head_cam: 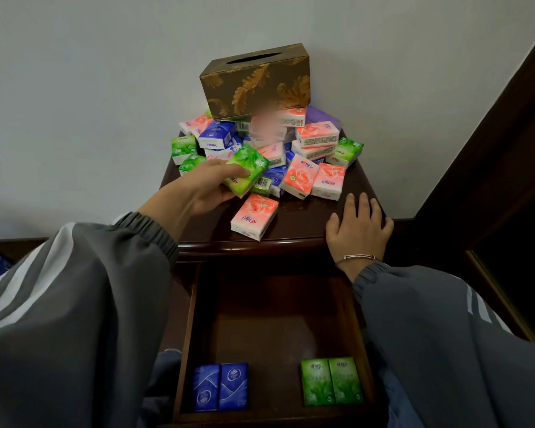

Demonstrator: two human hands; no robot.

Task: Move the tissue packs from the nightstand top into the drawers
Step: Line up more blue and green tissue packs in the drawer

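- On the near left of the heap, the left grip [210,183] is clenched round a green tissue pack [247,168], thumb on its upper face and fingers beneath. The pack is tilted, and I cannot tell whether it is clear of its neighbours.
- The right grip [359,230] is released and holds nothing. It lies flat, fingers straight, on the front right corner of the counter [306,217]. It is probably there to steady the person while the other arm reaches.
- Below the counter's front edge, the drawer [186,335] stands pulled out. It holds two blue packs [220,387] side by side at the front left and two green packs [331,381] side by side at the front right. That looks like sorting by colour, so the held pack likely belongs with the green pair.
- Most of the task is undone. The pile of packs [306,143], in pink, blue, green and purple, is heaped at the back of the counter against the wall.
- A gold-patterned tissue box [255,81] sits tilted on top of the heap. Drawing packs from underneath could bring it down.
- One pink pack [254,217] lies alone near the front edge, between the two grips and apart from the heap. It looks like an easy next pick.
- The right sleeve [430,319] hangs along the drawer's right side, close to the green pair, and may crowd a drop there.
- A dark wooden panel [491,149] stands close on the right.
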